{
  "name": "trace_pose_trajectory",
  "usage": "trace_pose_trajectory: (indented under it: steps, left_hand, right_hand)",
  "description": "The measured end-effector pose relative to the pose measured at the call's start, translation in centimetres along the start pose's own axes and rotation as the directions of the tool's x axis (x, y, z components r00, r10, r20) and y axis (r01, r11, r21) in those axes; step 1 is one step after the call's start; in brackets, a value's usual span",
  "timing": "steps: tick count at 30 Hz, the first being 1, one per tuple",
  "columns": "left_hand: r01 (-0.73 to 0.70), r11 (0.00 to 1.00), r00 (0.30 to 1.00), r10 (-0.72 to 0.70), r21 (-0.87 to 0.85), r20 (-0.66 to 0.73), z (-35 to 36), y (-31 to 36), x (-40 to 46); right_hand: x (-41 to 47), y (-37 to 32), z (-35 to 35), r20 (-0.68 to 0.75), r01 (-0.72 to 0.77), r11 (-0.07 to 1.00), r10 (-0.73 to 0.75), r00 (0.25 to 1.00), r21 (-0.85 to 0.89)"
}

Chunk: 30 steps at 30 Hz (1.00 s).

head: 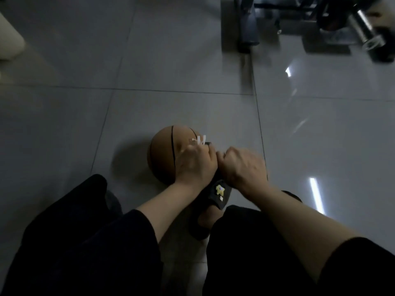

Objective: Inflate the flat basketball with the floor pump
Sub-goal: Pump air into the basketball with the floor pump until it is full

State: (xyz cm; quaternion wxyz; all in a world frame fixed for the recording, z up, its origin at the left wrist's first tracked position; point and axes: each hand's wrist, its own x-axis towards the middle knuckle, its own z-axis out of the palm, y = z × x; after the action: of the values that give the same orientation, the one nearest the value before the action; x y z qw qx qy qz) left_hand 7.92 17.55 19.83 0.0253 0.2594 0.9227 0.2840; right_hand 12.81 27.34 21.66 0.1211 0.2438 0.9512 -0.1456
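On tiled floor, basketball, left hand grip pinching white pieces, right hand clenched, contents hidden.

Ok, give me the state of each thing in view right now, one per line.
Basketball: on the floor tiles, dented at its top.
Left hand: over the ball, pinching small white pieces.
Right hand: fingers curled beside the left hand; what it grips is hidden.
Slipper: on the foot, beside the ball.
Exercise equipment: standing at top right, blurred.
Floor pump: cannot be made out.
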Motion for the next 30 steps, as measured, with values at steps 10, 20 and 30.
trace_pose_trajectory:
  steps: [10,20,30]
  left_hand:
    - [0.046,0.998,0.997,-0.044,-0.033,0.058,8.4,-5.3,0.5]
    - [0.208,0.978,0.951,-0.199,-0.013,0.236,2.8,-6.7,-2.0]
    - [-0.048,0.999,0.993,0.049,-0.012,0.11,-7.6,1.9,0.4]
  right_hand:
    - [5.0,2.5,7.9,0.142,-0.037,0.999,0.037,0.989,-0.001]
    - [1.9,-2.4,6.1,0.286,0.049,0.999,-0.043,0.957,-0.012]
    - [-2.1,-2.4,-7.5,0.26,0.033,0.995,-0.057,0.964,0.096]
